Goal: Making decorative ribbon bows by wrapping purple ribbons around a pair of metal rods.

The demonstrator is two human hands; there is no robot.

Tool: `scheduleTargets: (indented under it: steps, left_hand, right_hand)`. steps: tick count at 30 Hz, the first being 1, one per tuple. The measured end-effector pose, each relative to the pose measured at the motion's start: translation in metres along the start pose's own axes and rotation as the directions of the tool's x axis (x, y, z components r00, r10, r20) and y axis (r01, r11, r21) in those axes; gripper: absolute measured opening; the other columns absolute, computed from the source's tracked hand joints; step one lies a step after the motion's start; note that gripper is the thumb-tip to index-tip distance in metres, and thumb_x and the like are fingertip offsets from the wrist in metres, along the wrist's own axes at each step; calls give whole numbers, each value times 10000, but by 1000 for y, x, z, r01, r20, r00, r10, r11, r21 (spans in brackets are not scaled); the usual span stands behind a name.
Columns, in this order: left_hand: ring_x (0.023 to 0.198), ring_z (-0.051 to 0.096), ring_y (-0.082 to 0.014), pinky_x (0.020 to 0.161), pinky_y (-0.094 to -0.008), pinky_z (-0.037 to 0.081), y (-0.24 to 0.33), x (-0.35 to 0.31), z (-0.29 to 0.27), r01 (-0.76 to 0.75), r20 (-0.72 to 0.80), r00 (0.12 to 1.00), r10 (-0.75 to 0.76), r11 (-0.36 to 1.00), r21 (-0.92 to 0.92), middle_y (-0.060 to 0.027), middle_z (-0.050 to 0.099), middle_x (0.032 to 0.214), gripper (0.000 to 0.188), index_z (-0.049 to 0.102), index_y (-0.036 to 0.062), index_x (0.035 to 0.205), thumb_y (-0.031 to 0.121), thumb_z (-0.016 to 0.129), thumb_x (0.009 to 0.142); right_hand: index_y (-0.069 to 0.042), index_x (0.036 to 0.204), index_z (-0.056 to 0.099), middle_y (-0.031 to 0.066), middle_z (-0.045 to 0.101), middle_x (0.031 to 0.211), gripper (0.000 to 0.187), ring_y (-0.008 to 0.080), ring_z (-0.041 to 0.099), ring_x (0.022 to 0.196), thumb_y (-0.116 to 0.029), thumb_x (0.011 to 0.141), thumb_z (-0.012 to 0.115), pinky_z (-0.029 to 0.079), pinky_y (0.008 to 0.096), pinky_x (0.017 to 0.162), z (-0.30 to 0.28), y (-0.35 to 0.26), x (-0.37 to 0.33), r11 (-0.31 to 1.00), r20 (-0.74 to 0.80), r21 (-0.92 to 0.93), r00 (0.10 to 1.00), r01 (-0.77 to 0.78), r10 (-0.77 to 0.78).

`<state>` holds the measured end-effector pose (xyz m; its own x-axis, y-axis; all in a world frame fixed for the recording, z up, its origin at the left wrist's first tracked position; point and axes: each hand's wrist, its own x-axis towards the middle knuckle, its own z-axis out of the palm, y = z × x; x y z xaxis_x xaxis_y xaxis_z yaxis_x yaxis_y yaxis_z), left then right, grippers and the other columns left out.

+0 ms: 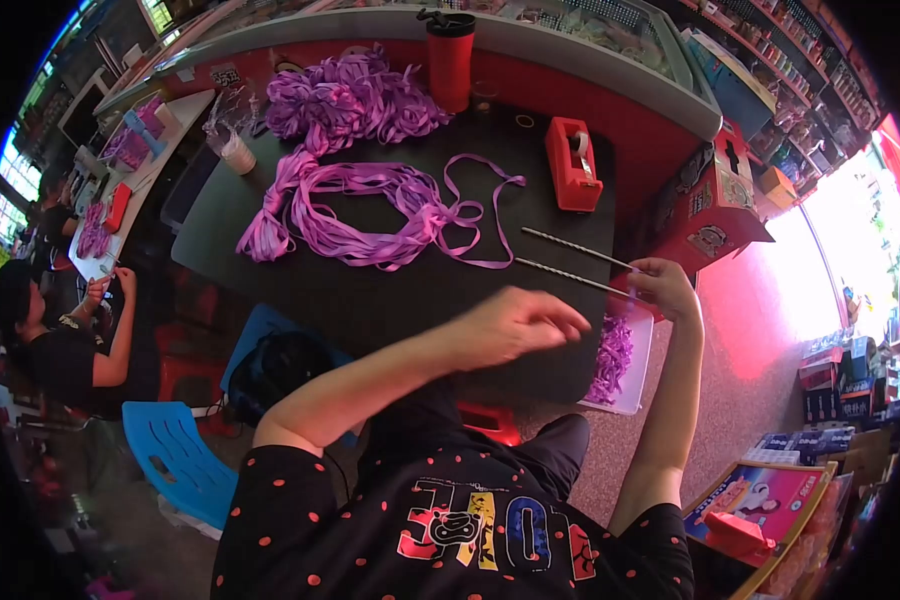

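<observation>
Two thin silver metal chopsticks (570,277) with a twisted pattern reach over the right edge of the black table. My right hand (665,287) pinches their near ends, and the tips point left, apart from each other. My left hand (525,325), slightly blurred, hovers over the table's front part with its fingers stretched to the right and nothing visible in them. Beyond the chopsticks lies a loop of purple ribbon (370,250), knotted at its right, with a loose end (510,220) curling near the tips. Below my right hand, a white plastic bin (630,400) holds small purple ribbon pieces (612,360).
At the table's back sit a large heap of purple ribbon (355,100), a red tumbler (451,65) and a red tape dispenser (574,170). A blue chair (175,455) stands at the left. Another person (65,335) sits at a white table (105,215).
</observation>
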<state>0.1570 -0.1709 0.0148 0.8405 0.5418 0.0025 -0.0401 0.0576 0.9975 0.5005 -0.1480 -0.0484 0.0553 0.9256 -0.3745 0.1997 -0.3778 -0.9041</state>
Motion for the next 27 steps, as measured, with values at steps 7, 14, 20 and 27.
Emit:
scheduleTargets:
  steps: [7, 14, 20, 27]
  left_hand:
    - [747, 643, -134, 667, -268, 479, 10, 6, -102, 23, -446, 845, 296, 813, 582, -87, 678, 804, 192, 656, -5, 973, 106, 599, 827]
    - [720, 626, -176, 680, -285, 489, -50, 107, -161, 301, -429, 799, 421, 337, 892, -105, 645, 792, 234, 647, -12, 970, 130, 650, 783]
    - [745, 624, -107, 720, -251, 523, 19, 84, -149, -79, -274, 956, 110, 989, 123, -41, 638, 834, 149, 601, 32, 944, 173, 607, 895]
    - [632, 558, -47, 576, -189, 474, 164, 22, -51, -317, -62, 943, 326, 941, 121, 17, 581, 741, 172, 601, 35, 966, 199, 563, 930]
  right_hand:
    - [-27, 1043, 630, 22, 643, 864, 268, 110, 614, 733, -229, 867, 626, 507, 280, 644, -29, 42, -26, 986, -146, -124, 985, -108, 90]
    - [-75, 1254, 558, 67, 650, 1071, 480, 181, 597, 1001, -401, 903, 541, 437, 333, 781, -23, 130, -46, 962, -435, -273, 895, -22, -103]
    - [-28, 1197, 584, 84, 654, 1080, 396, 171, 614, 971, -295, 904, 584, 456, 320, 801, 17, 146, -114, 994, -530, -41, 841, 103, -109]
    - [42, 1179, 564, 127, 636, 1088, 330, 192, 602, 1000, -138, 904, 582, 449, 305, 914, 59, 60, -126, 847, -441, 76, 780, 526, -445]
